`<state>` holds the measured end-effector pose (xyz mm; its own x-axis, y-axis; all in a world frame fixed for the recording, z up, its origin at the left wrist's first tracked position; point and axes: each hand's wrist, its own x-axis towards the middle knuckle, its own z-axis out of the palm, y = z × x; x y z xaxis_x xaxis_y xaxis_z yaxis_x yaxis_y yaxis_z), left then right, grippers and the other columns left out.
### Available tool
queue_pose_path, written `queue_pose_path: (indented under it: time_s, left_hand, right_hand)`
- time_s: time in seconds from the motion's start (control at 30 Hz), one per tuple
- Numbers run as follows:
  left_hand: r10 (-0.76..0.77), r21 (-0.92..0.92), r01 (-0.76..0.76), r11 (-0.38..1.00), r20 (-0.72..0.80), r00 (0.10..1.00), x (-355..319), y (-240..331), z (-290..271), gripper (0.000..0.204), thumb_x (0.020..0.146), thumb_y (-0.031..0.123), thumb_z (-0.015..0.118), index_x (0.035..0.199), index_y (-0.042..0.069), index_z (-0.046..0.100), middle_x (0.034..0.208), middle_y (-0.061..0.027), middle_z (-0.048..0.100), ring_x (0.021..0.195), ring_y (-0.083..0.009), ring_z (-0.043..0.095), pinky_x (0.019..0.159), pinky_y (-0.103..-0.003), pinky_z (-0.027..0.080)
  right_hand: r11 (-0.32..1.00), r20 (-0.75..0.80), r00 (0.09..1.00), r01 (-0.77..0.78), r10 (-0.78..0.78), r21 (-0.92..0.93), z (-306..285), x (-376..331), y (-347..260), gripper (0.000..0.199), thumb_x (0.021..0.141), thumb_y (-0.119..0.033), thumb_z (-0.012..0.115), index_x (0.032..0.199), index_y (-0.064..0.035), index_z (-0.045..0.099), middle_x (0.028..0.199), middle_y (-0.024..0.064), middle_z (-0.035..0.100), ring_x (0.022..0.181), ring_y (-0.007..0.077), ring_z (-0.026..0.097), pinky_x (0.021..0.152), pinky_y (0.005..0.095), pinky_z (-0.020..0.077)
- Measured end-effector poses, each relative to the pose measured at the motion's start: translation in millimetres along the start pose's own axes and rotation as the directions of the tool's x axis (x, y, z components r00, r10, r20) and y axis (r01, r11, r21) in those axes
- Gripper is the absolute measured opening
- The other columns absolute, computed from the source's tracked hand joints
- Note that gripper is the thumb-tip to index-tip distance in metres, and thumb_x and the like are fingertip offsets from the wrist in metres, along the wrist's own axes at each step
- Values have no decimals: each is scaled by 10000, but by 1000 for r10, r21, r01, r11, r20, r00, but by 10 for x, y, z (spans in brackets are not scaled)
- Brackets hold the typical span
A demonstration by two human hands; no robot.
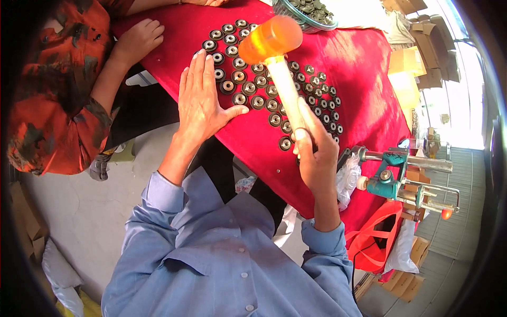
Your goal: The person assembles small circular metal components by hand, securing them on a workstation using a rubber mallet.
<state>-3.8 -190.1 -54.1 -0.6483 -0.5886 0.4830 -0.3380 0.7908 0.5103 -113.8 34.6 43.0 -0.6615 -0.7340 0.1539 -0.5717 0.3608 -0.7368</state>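
My right hand (316, 150) grips the pale wooden handle of a mallet (285, 84) with a translucent orange head. The mallet head is raised over rows of small round black parts with silver metal centres (257, 102), which stand on a red cloth. It hides some of the parts behind it. Fingers stretched out and thumb spread, my left hand (202, 103) is at the left border of these parts, its fingertips beside the outermost ones. Nothing is held in it. More of the round parts (324, 104) form a denser group to the right, beyond the handle.
A person in an orange patterned top (63, 90) sits at the left, one hand (142, 39) by the table edge. A basket of dark pieces (311, 11) stands at the far side. A green clamp-like metal tool (388, 174) and red bag (377, 238) are at right.
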Motion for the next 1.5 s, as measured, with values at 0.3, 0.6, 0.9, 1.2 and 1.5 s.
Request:
queue_pose_path:
  time_s: [0.3, 0.6, 0.9, 1.2, 1.5]
  left_hand:
    - [-9, -19, 9, 1000, -4, 1000, -20, -42, 40, 1337, 590, 551, 984, 1557, -118, 348, 1648, -314, 356, 1545, -445, 361, 1275, -573, 287]
    - [-20, -28, 19, 999, -19, 1000, -3, -32, 29, 1354, 569, 544, 993, 1560, -116, 348, 1656, -312, 351, 1542, -449, 366, 1261, -571, 309]
    - [9, -111, -10, 994, -5, 1000, -86, -62, -94, 1380, 524, 461, 1027, 1578, -101, 335, 1659, -294, 350, 1536, -444, 371, 1263, -547, 323]
    - [56, -126, -56, 990, -8, 998, -169, -131, -78, 1399, 516, 451, 1030, 1595, -85, 318, 1667, -288, 339, 1536, -445, 369, 1259, -557, 315]
    - [21, -136, -21, 990, -4, 1000, -199, -116, -86, 1370, 545, 446, 1028, 1594, -79, 320, 1676, -279, 333, 1551, -438, 353, 1270, -565, 288]
  right_hand:
    - [993, 48, 994, -98, 95, 65, 105, -101, 81, 536, 972, 55, 591, 1497, -51, 607, 1251, 202, 753, 936, 282, 748, 883, 354, 576]
    - [976, 89, 989, 131, -117, -176, 196, -258, 216, 506, 1004, 56, 587, 1501, -39, 611, 1235, 156, 757, 749, 102, 612, 725, 281, 547]
    - [994, -61, 997, 43, -37, 104, -139, -494, -151, 477, 1054, -39, 566, 1530, -5, 571, 1195, 111, 751, 730, 79, 610, 644, 233, 508]
    - [981, 139, 988, -33, 60, -191, 79, -597, 62, 474, 992, -4, 605, 1465, -11, 630, 1184, 189, 758, 882, 211, 712, 840, 350, 567]
    - [982, -137, 989, -32, 57, 184, -128, -550, -42, 459, 1091, -103, 579, 1540, -14, 559, 1267, 148, 744, 717, 75, 587, 626, 241, 507]
